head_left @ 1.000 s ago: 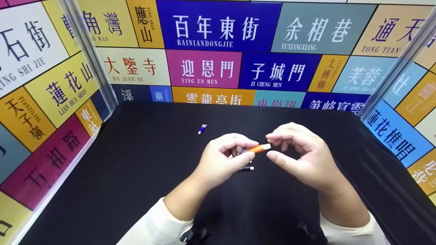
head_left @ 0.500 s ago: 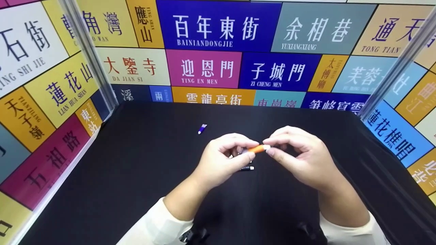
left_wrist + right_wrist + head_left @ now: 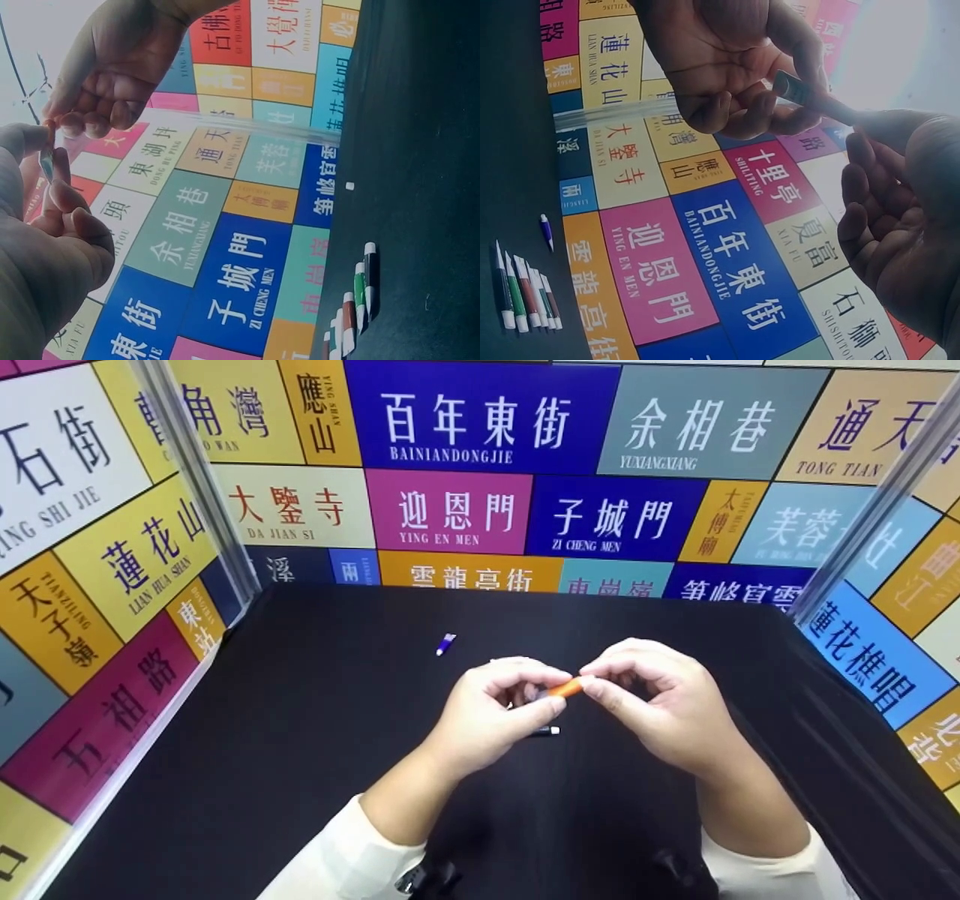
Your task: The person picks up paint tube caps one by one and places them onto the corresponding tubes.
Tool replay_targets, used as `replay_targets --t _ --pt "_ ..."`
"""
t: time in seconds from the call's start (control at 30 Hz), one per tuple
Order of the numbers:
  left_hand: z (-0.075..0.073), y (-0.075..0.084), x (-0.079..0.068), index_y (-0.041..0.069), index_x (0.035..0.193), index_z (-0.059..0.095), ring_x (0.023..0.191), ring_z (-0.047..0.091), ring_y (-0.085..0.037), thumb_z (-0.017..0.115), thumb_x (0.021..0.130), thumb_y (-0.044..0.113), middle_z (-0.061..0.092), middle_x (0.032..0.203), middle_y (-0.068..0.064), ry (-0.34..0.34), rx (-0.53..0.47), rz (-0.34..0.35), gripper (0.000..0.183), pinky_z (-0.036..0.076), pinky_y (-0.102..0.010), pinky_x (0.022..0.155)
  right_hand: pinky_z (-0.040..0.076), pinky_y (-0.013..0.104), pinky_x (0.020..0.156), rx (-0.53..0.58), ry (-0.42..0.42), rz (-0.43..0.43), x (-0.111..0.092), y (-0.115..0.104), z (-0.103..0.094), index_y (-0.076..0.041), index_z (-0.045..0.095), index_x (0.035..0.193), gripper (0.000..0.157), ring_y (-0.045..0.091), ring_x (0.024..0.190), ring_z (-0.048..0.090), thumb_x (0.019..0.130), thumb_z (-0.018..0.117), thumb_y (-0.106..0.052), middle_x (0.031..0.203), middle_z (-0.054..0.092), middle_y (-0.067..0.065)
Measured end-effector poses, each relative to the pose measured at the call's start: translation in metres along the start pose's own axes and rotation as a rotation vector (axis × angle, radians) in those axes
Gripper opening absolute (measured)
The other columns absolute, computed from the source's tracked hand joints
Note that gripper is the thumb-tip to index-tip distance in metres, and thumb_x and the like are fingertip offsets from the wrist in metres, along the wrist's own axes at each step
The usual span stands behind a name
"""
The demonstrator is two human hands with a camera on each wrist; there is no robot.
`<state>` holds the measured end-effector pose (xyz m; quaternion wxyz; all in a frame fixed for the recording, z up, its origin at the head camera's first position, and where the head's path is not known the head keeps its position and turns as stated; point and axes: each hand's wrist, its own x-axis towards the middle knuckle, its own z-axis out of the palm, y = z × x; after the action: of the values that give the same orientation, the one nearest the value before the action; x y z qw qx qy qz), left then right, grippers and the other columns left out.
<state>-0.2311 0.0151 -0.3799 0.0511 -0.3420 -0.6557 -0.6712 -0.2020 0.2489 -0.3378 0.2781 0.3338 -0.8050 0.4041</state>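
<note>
An orange paint tube (image 3: 565,688) is held up over the black table between both hands. My left hand (image 3: 495,709) grips its body with thumb and fingers. My right hand (image 3: 660,701) pinches the tube's right end, and the fingertips cover the white cap there. In the right wrist view the tube's flat crimped end (image 3: 789,85) sticks out by the left fingers. Beneath the left hand lies a black tube with a white cap (image 3: 550,730), mostly hidden in the head view. A row of tubes shows in the left wrist view, among them a green tube (image 3: 360,289) and a brown tube (image 3: 349,319).
A purple tube (image 3: 446,643) lies apart, farther back on the black tablecloth (image 3: 337,735). In the left wrist view a small white piece (image 3: 350,186) lies away from the row. Panels with colourful street-name signs (image 3: 450,510) enclose the table at the back and sides.
My right hand has closed in from the right, and its thumb and fingers now pinch the tube's white-capped end, hiding the cap. The left hand keeps its grip almost in place.
</note>
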Motion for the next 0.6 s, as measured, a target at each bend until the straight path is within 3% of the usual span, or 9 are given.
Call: replay_targets --t 0.3,0.6 --pt "-0.0005 -0.0018 0.0011 0.012 0.115 0.084 0.080 0.060 -0.014 0.083 0.092 0.011 0.078 0.105 -0.005 0.025 0.056 0.009 0.023 0.049 -0.020 0.067 0.047 0.019 0.066 -0.037 0.002 0.041 0.0003 0.0029 0.0036 -0.022 0.082 0.098 0.020 0.008 0.074 0.059 0.089 0.085 -0.005 0.092 0.077 -0.004" --pt "0.0000 -0.0043 0.0030 0.015 0.110 0.084 0.082 0.065 -0.015 0.088 0.089 0.017 0.077 0.098 0.000 0.101 0.093 -0.015 0.021 0.055 -0.023 0.070 0.048 0.020 0.060 0.051 0.038 0.079 0.0016 0.0093 0.0093 -0.018 0.082 0.099 0.019 0.010 0.068 0.058 0.090 0.083 -0.002 0.090 0.074 -0.001"
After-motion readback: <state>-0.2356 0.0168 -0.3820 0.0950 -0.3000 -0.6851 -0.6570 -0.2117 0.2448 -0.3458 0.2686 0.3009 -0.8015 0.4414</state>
